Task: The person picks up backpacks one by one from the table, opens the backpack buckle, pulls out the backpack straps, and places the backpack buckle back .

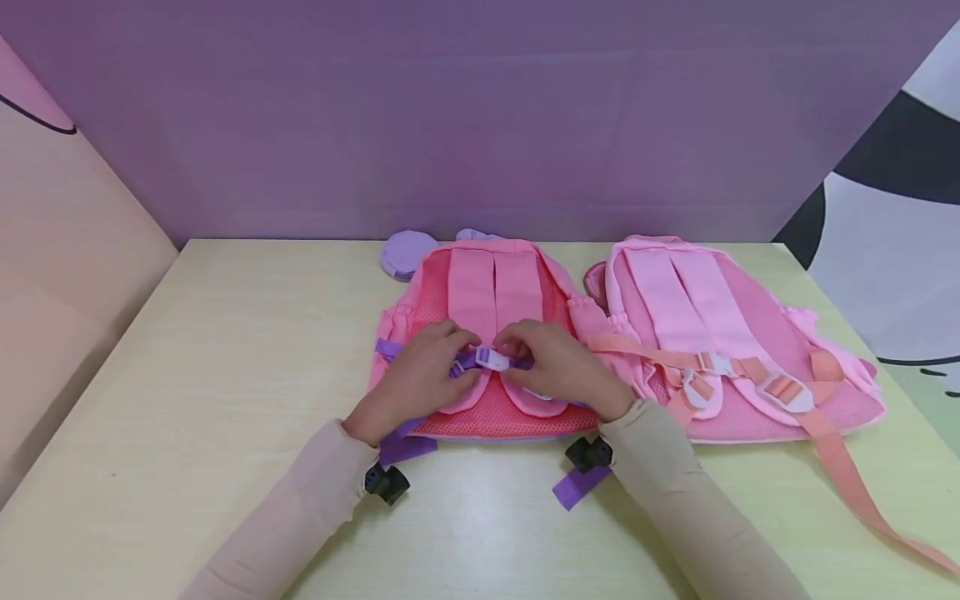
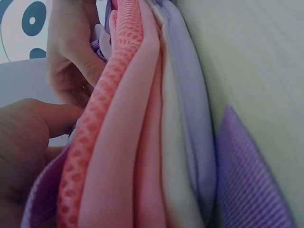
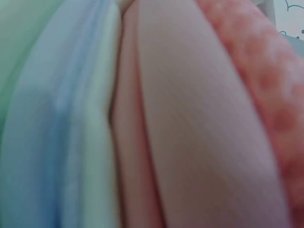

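A coral-pink backpack [image 1: 431,310] lies with its padded shoulder straps [image 1: 517,283] facing up. Across these runs a purple webbing strap [image 1: 388,348] with a white plastic buckle [image 1: 491,359] in the middle. My left hand [image 1: 420,371] pinches the webbing and buckle end from the left, thumb and forefinger curled. From the other side my right hand [image 1: 558,362] pinches the buckle's right end. The left wrist view shows both hands over the mesh edge [image 2: 90,114] of the backpack. In the right wrist view its blurred side [image 3: 204,123] hides the hand.
A light pink backpack [image 1: 765,333] lies to the right, its peach strap [image 1: 847,475] trailing over the table [image 1: 247,358]. Purple strap ends [image 1: 581,487] stick out below the coral backpack. A round lilac piece [image 1: 407,252] shows behind it, near a purple wall [image 1: 480,125].
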The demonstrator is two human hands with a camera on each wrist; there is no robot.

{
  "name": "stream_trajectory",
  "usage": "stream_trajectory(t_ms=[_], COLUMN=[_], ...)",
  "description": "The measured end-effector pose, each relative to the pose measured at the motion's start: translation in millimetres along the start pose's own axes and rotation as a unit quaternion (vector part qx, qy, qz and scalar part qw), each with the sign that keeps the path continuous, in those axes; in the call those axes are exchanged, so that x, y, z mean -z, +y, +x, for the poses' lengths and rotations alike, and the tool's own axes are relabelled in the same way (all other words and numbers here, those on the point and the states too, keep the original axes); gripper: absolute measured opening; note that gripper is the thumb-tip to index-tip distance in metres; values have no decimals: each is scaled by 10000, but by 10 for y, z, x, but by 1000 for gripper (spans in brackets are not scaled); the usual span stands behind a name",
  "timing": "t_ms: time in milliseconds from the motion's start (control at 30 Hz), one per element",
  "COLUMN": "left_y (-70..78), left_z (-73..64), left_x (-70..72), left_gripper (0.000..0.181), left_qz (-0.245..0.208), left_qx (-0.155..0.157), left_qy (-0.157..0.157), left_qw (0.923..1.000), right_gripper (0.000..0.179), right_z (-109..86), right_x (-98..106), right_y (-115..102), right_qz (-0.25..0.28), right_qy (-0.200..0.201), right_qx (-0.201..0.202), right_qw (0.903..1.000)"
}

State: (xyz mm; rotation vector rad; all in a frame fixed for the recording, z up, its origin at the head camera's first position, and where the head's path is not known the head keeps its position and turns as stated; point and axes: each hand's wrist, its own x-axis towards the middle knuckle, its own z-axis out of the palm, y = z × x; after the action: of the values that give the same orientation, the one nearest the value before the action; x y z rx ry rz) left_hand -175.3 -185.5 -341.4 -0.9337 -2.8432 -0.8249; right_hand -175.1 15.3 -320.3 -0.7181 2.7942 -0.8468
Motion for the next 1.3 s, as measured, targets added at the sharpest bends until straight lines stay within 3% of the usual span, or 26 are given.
stream_trajectory(t_ms=[233,533,867,1000,1300], left_y=[6,13,-68,-84,-103], left_z=[7,35,79,85,78], left_x=[-29,-35,-65,-66,-55], left_gripper=[36,26,25,24,23], left_qz=[92,-72,-728,-810,-937], left_qx=[-32,-99,-110,-163,-215], left_qy=[111,255,269,345,526], left_qw=[9999,9996,9969,9960,9940], right_gripper=[19,16,22,29,20], right_z=[-1,0,11,9,14], right_x=[-33,-57,-65,-80,-87], right_y=[-40,-38,-18,-25,-42], right_qz=[-160,-319,-189,-378,-383], right_qy=[122,199,245,255,464], right_qx=[15,199,108,-34,-21], right_qw=[9998,9991,9995,9990,9982])
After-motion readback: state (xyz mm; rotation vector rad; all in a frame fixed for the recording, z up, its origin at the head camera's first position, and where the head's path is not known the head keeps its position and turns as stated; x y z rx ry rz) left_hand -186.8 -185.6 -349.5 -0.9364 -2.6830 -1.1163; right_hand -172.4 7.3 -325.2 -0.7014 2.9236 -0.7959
